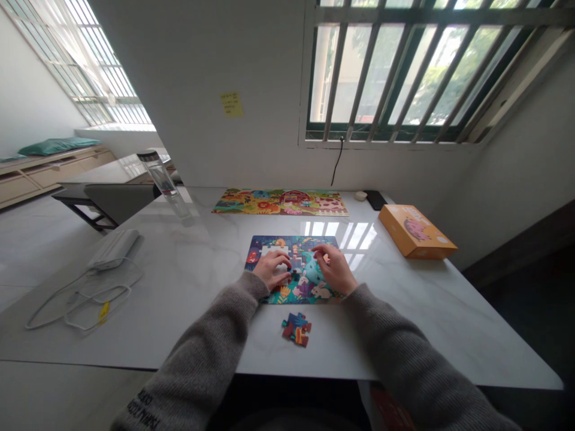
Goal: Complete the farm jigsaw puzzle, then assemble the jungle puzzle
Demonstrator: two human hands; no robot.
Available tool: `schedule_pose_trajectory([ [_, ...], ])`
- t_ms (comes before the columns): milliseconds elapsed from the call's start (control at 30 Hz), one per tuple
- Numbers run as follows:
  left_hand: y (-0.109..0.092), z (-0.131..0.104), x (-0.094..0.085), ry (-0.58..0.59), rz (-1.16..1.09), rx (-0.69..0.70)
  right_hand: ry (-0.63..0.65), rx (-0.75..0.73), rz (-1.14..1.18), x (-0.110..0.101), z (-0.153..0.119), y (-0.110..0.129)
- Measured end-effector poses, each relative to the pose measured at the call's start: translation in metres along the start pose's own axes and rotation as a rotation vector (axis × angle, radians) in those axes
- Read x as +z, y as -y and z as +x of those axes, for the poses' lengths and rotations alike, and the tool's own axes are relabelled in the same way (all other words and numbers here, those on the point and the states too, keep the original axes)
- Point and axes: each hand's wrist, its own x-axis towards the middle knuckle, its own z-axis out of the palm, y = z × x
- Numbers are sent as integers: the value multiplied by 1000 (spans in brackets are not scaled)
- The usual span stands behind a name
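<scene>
A partly assembled jigsaw puzzle point(321, 291) with rabbits and a blue animal lies in front of me, with a pale gap at its upper left. My left hand point(272, 269) rests over the left side, thumb and fingers bent around a small dark puzzle piece point(294, 276) at the fingertips. Over the right side hovers my right hand point(336, 269), its fingers loosely curled and slightly apart; I see nothing in them. Several loose puzzle pieces point(296, 329) lie in a small overlapping pile between my forearms, near the table's front edge.
A long, finished-looking animal puzzle point(281, 202) lies by the wall. On the right are an orange box point(417, 232) and a black phone-like object point(376, 200). To the left stand a clear bottle point(159, 173) and a white device point(114, 248) with a looped cable point(96, 287).
</scene>
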Motion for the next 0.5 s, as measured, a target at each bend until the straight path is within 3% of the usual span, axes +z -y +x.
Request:
schedule_pose_trajectory([
  [167, 2, -2, 9, 59, 54, -35, -18, -1, 3, -3, 1, -1],
  [500, 1, -5, 10, 117, 141, -39, 4, -36, -59, -3, 0, 3],
])
